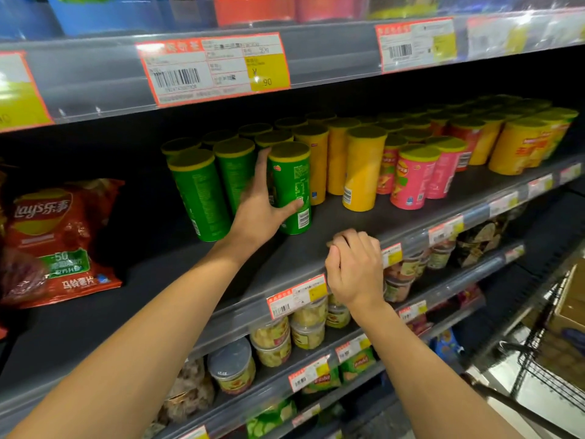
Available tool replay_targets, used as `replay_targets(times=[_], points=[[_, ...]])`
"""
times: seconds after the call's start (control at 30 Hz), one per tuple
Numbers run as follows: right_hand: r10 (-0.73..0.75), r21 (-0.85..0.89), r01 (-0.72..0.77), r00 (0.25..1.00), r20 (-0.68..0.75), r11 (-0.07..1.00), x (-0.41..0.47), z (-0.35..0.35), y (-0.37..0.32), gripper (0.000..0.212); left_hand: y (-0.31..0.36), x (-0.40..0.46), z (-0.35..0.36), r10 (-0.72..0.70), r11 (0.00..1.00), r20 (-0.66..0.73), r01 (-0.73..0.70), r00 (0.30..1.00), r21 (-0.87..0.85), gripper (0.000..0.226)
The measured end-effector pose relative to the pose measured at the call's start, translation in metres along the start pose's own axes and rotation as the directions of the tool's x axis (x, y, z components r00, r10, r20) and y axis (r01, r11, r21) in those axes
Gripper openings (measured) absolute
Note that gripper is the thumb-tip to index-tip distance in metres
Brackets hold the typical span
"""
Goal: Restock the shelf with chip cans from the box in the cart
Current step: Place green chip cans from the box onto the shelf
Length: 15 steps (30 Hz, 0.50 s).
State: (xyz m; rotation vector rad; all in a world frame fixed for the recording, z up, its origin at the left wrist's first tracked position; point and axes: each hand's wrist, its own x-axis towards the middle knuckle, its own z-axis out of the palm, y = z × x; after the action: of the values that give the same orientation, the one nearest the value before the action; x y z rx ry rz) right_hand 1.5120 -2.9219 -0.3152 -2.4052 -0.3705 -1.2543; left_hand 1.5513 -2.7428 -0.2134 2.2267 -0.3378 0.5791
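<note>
A green chip can [292,172] stands upright at the front of the dark shelf [364,226], and my left hand [261,207] is wrapped around its left side and base. More green cans [199,194] stand just to its left and behind. Yellow cans [362,172] and pink cans [411,179] fill the shelf to the right. My right hand [356,264] hovers over the shelf's front edge, fingers curled in, holding nothing. The cart [544,365] and its cardboard box [569,312] show at the lower right.
A red bag of chips [60,242] lies on the shelf at far left, with bare shelf between it and the green cans. Price tags line the shelf rails. Lower shelves hold small tubs and green bags.
</note>
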Motion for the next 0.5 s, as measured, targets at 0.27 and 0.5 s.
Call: replay_targets(times=[0.27,0.5], points=[[0.017,0.004,-0.017,0.999,0.036,1.0,0.001,-0.002,0.0,0.033,0.005,-0.001,0.002,-0.022,0.999,-0.004,0.022,1.0,0.034,0.107],[0.018,-0.001,-0.018,0.999,0.041,1.0,0.001,-0.003,0.001,0.03,0.011,-0.016,0.007,-0.115,0.991,-0.001,0.115,0.993,0.067,0.11]])
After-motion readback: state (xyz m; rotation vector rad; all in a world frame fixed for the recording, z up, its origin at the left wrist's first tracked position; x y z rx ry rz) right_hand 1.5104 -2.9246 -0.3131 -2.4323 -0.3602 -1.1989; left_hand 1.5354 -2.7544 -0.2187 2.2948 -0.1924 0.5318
